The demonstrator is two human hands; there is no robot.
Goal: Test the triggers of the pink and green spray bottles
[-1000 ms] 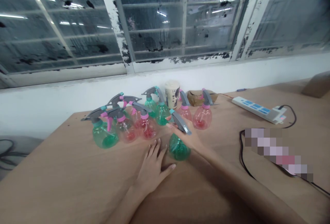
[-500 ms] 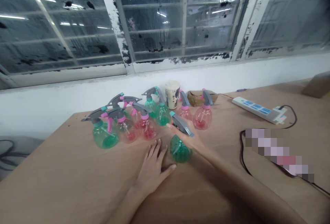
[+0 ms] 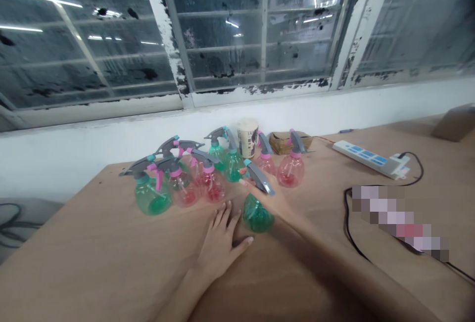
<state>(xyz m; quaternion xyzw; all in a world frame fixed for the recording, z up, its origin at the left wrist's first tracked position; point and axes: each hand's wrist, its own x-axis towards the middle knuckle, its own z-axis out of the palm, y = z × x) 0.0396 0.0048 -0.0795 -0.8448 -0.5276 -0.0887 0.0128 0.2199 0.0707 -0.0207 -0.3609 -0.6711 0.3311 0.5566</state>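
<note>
A green spray bottle (image 3: 258, 215) with a grey head and teal nozzle is in the grip of my right hand (image 3: 272, 193), its fingers wrapped round the neck below the head. The nozzle points up and left. My left hand (image 3: 220, 235) lies flat on the table with fingers spread, just left of that bottle and holding nothing. Beyond my left hand several other spray bottles stand in a cluster, among them a pink one (image 3: 214, 183) and a green one (image 3: 150, 196). Another pink spray bottle (image 3: 291, 169) stands past my right hand.
A paper cup (image 3: 247, 139) and a brown cardboard box (image 3: 280, 142) stand by the wall. On the right of the wooden table (image 3: 111, 262) lie a white power strip (image 3: 365, 158), a black cable (image 3: 347, 220) and a blurred-out object (image 3: 399, 223). The window (image 3: 222, 30) rises behind.
Almost nothing differs. The green bottle in my right hand sits very slightly further left and higher, and the fingers near its nozzle have shifted a little. My left hand stays put.
</note>
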